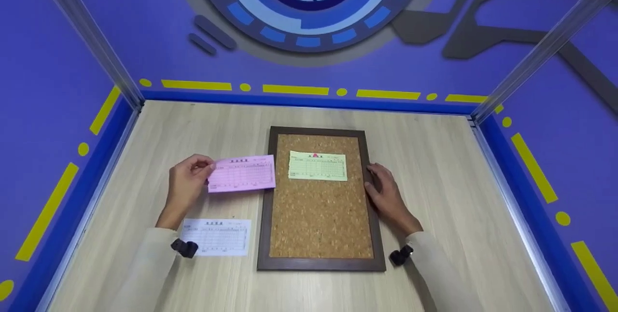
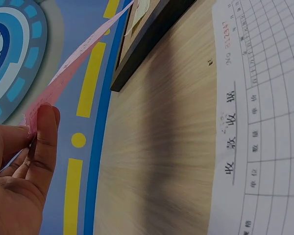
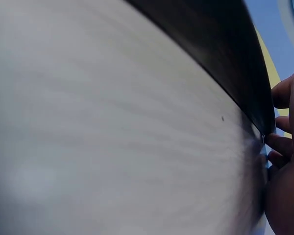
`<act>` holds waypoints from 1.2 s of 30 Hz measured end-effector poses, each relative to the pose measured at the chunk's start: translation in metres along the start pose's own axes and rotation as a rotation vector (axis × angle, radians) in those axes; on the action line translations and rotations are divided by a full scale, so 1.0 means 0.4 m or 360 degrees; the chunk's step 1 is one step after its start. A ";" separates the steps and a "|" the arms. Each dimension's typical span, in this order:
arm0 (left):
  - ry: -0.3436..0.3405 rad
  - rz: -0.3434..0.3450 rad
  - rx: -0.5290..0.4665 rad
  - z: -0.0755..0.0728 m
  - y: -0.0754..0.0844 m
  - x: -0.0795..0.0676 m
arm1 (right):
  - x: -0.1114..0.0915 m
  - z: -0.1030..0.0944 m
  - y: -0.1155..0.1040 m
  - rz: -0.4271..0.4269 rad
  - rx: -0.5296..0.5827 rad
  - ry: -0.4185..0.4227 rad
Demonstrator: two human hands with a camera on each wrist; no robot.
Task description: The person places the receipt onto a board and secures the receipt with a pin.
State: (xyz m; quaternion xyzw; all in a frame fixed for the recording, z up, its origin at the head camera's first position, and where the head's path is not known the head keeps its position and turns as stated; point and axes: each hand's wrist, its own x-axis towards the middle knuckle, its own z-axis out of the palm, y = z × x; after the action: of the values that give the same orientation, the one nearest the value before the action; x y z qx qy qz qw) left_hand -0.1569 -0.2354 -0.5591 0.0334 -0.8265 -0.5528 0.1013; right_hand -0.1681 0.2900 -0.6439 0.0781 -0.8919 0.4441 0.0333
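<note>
Nearest the head camera, the left sleeve (image 1: 148, 266) and right sleeve (image 1: 438, 268) are extending from the bottom edge. Left hand (image 1: 186, 184): thumb and fingers are pinching the left end of the pink slip (image 1: 244, 174), which is extending above the table (image 1: 439, 157), just left of the corkboard (image 1: 319, 218). Right hand (image 1: 386, 193): thumb and fingertips are holding the corkboard's right edge. Green slip (image 1: 317, 167) is lying on the cork, red pin (image 1: 315, 155) at its top; white slip (image 1: 219, 238) is lying on the table.
</note>
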 end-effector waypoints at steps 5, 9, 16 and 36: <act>-0.0021 0.0020 0.0043 0.002 0.010 0.000 | 0.004 -0.002 -0.006 -0.0018 -0.0080 -0.0030; -0.0036 0.0035 0.0036 0.007 0.015 0.002 | 0.006 -0.003 -0.014 -0.0036 -0.0150 -0.0059; -0.0051 0.0027 0.0006 0.014 0.022 0.003 | 0.009 -0.002 -0.024 -0.0065 -0.0166 -0.0076; -0.0065 0.0046 -0.0023 0.028 0.037 0.002 | 0.014 0.022 -0.071 -0.0212 -0.0302 0.0020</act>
State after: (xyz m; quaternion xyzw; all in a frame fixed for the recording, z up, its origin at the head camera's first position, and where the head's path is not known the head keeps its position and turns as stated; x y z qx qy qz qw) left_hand -0.1592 -0.2198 -0.5496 0.0096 -0.8248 -0.5578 0.0925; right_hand -0.1688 0.2658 -0.6261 0.1310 -0.9226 0.3549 0.0758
